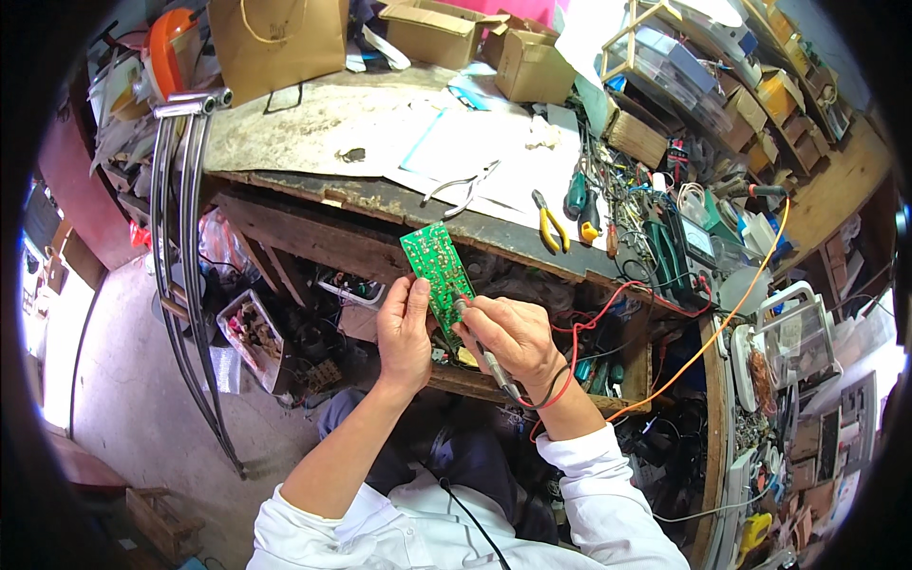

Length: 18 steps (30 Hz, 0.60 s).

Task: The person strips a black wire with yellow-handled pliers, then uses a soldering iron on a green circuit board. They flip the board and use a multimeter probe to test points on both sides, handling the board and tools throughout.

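Note:
My left hand (403, 332) grips the lower left side of a green circuit board (429, 261), held tilted with its soldered side up over the bench's front edge. My right hand (503, 337) is closed around pen-like test probes (494, 370) against the board's lower right; their exact tips are hard to make out. Red and black leads (570, 332) run from the probes toward an analog meter (700, 237) at the right of the bench. Just beyond the board lie grey-handled pliers (463, 190) and yellow-black pliers (551, 224).
The cluttered bench (285, 152) holds cardboard boxes (532, 68), a paper bag (275, 43), screwdrivers (575, 195) and cables. Chrome tubing (190, 237) stands at the left near a bin (252, 337). An orange cord (722, 332) crosses the right side. Shelving (722, 90) fills the back right.

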Each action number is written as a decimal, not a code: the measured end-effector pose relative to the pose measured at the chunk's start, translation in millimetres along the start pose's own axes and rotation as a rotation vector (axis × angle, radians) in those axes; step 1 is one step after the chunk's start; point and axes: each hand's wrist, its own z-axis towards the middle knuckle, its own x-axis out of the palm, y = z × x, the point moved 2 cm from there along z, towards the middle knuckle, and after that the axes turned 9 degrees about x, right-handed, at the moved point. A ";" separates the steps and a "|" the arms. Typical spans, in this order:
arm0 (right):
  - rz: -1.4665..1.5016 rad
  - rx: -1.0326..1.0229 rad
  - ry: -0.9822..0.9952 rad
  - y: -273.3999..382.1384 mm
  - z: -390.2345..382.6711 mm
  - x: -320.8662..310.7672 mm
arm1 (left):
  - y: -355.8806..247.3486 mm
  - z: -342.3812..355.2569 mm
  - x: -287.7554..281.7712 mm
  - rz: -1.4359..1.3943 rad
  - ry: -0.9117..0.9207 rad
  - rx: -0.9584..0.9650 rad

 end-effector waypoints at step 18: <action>0.015 -0.001 0.012 0.2 -0.2 -6.7 | -4.4 1.5 7.0 0.000 0.021 -0.014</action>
